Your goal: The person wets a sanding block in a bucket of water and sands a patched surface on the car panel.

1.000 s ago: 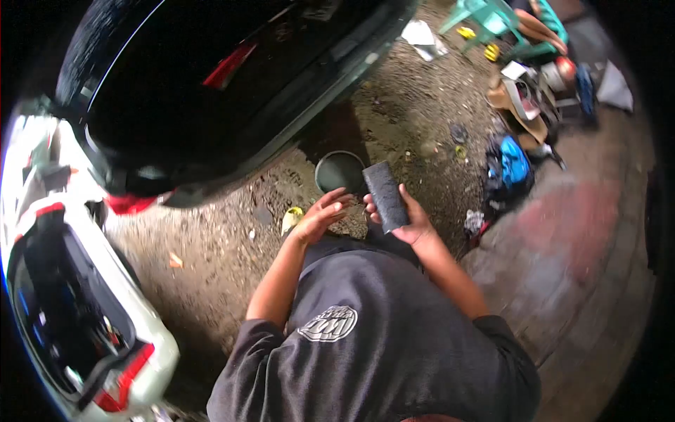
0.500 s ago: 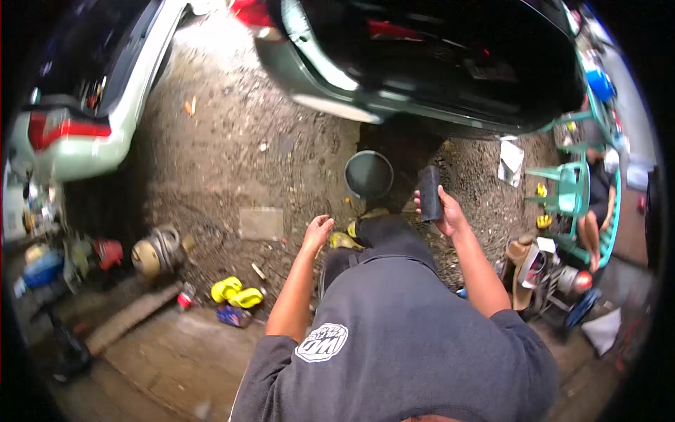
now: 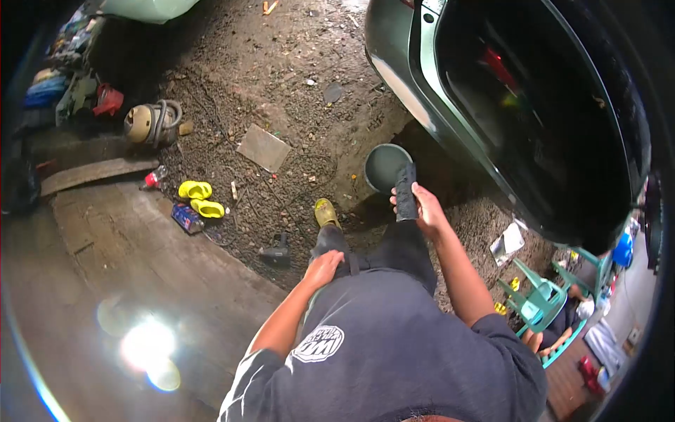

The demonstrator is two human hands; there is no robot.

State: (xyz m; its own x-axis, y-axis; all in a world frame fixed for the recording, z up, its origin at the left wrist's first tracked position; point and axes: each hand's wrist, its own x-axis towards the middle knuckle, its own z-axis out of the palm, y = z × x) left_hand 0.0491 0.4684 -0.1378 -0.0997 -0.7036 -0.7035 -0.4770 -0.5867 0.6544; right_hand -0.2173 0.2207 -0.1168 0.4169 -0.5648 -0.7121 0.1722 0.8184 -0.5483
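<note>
The right hand [image 3: 427, 211], slightly right of the frame's centre, is closed around a dark block [image 3: 406, 190], thumb on one side and fingertips showing on the other. The block is long, rough-surfaced and stands nearly upright in the frame. Its upper end overlaps the near rim of a round grey bucket [image 3: 384, 167]; whether the two touch cannot be determined from this angle. The left hand [image 3: 325, 269], just below the centre, lies at the dark trouser leg [image 3: 328, 240]; its fingers are partly hidden, and how far they are spread cannot be told.

A dark green car [image 3: 395, 62] occupies the upper right, with a pale patch along its bumper. The bucket sits near that bumper on gravelly ground. A yellow shoe [image 3: 325, 212] shows at the foot, left of the bucket. Further left lie a flat square slab [image 3: 264, 148] and a black object [image 3: 275, 251], type not identifiable.

At centre left, a pair of bright yellow clogs [image 3: 195, 190] lies beside a blue container [image 3: 187, 219], with a red-labelled bottle [image 3: 155, 176] just above. A tan canister [image 3: 143, 124] with a hose is noted at upper left. At lower right, a person [image 3: 559, 334] sits by green plastic chairs [image 3: 538, 299], near white sheets [image 3: 508, 243].
</note>
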